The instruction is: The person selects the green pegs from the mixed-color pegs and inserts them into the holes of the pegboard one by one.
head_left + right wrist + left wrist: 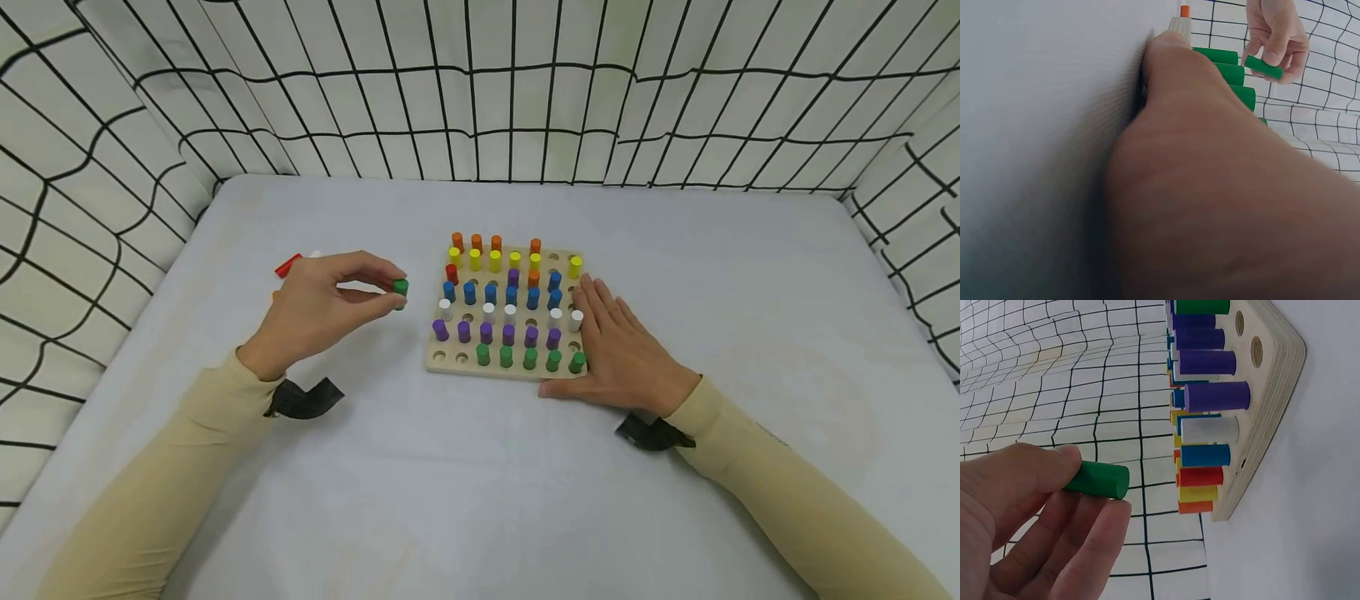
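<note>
Between thumb and fingertips, my left hand (318,300) pinches a green peg (401,288), up off the table and left of the wooden pegboard (450,365). The left wrist view shows this green peg (1100,479) held near one end. Rows of orange, yellow, blue, white, purple and green pegs stand in the board, with a red peg (452,274) at its left side. Two open holes (451,357) lie at the left end of the front green row. With fingers extended, my right hand (630,358) rests along the board's right edge, thumb at the near corner.
Behind my left hand lie a red peg (287,266), a bit of orange (275,296) and a bit of white (316,253), partly hidden by the hand. A black wire grid (491,100) borders the white table (420,500) at the back and sides.
</note>
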A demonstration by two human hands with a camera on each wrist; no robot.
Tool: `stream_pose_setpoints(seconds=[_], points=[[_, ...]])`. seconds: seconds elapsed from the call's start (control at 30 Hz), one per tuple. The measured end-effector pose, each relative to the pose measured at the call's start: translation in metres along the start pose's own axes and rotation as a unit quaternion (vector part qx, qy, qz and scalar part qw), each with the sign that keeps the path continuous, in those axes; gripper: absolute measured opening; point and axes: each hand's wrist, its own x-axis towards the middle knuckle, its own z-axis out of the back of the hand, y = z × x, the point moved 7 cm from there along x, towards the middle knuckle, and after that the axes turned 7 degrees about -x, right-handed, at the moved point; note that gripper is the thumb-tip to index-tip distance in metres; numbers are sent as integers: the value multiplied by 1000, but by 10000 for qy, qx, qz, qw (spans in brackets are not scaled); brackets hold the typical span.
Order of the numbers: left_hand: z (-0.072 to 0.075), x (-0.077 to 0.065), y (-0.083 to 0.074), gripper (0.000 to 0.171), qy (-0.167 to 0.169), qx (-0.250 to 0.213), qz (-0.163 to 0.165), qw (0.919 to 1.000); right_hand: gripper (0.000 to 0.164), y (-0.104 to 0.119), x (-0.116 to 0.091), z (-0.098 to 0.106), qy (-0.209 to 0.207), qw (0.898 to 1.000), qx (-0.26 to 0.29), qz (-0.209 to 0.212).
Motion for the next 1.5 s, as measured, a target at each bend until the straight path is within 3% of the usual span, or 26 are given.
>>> stream_pose_setpoints(seconds=[0.2,0.4,0.97,1.5], points=[[-13,1,-4,22,220,-78,-220,9995,140,-1,1,-1,-19,10000,-31,15],[-19,2,-4,22,220,-355,-397,9983,140,-1,0,-1,-29,10000,-33,18],[-35,-1,-1,24,388,-726,-398,9958,140,-2,1,-1,26,10000,-23,-7],[-50,-2,2,25,598,-902,-677,9918,140,-2,1,-2,-4,10000,-44,14]])
